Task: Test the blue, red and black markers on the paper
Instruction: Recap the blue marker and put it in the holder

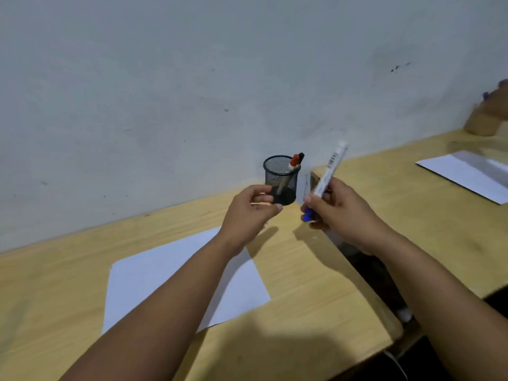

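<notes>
My right hand (339,213) grips the blue marker (328,171), a white barrel tilted up to the right with its blue cap low by my fingers. My left hand (250,213) hovers just left of it, fingers curled and apart, holding nothing. Behind my left hand stands a black mesh pen cup (281,178) against the wall. The red marker (295,160) and the black marker (301,156) lean out of its right side. A white sheet of paper (154,273) lies on the wooden desk under my left forearm.
The wooden desk (302,284) ends at a dark gap to the right, with a second desk (412,188) beyond it. Another white sheet (467,174) lies there, and a brown object (486,116) sits in the far right corner. A grey wall runs behind.
</notes>
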